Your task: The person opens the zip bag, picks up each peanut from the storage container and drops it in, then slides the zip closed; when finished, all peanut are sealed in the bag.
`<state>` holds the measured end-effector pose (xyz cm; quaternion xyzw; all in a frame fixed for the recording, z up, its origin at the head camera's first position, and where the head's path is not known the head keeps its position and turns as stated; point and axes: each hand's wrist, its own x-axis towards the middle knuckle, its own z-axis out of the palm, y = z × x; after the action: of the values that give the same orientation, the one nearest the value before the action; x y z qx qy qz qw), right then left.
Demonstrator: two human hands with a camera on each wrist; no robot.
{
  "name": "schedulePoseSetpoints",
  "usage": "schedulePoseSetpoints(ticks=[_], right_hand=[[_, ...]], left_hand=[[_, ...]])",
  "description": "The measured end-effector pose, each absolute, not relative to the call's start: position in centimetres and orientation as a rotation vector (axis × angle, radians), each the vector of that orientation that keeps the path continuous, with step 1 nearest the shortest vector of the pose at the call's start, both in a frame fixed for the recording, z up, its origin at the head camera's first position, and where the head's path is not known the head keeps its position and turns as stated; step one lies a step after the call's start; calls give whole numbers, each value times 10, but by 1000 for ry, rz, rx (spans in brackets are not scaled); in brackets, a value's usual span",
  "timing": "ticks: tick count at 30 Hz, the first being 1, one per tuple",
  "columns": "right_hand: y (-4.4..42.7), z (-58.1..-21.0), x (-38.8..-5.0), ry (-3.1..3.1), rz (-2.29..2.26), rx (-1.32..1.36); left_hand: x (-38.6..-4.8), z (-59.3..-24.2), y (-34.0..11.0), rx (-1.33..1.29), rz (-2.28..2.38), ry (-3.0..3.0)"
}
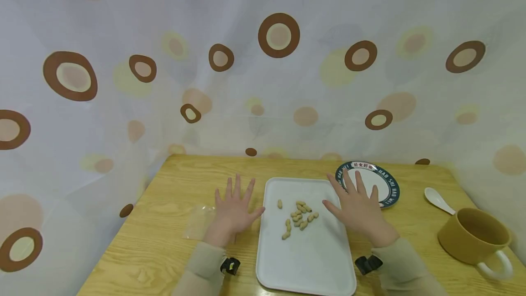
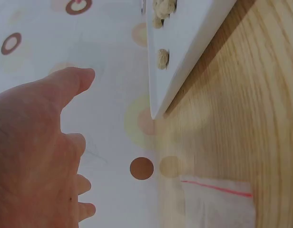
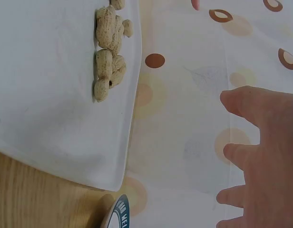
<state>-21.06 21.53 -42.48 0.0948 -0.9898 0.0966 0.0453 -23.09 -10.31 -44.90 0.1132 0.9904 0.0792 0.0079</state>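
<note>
Your left grip [image 1: 235, 214] and right grip [image 1: 359, 209] are both released, fingers spread. Between them, at lower centre of the head view, peanuts [image 1: 297, 218] lie on a white tray [image 1: 304, 259]. The worktop [image 1: 144, 250] is grained wood, with a plate [image 1: 388, 178] upper right of the tray, and a spoon [image 1: 437, 200] and mug [image 1: 460, 236] at lower right. Spotted pale sheeting [image 1: 246, 3] hangs behind and at both sides.

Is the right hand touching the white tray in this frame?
Apart. In the head view the right hand overlaps the edge of the white tray, but the right wrist view plainly shows patterned backdrop between its fingertips and the tray.
</note>
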Motion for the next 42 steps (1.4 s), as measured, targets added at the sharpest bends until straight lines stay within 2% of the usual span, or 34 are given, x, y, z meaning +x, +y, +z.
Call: schedulePoseSetpoints(ticks=[9,23,30,42], right_hand=[[203,-412,-217,-3009,365,369],[185,-418,-229,-2991,671,567],[171,-418,-238,-2936,1044,686],[140,-420,-246,-2879,1896,682]], left_hand=[[-237,-448,-123,365,332,3129],[-235,-449,-154,338,499,3096],[-231,-451,-166,295,634,3069],[-230,-452,-181,266,963,2897]])
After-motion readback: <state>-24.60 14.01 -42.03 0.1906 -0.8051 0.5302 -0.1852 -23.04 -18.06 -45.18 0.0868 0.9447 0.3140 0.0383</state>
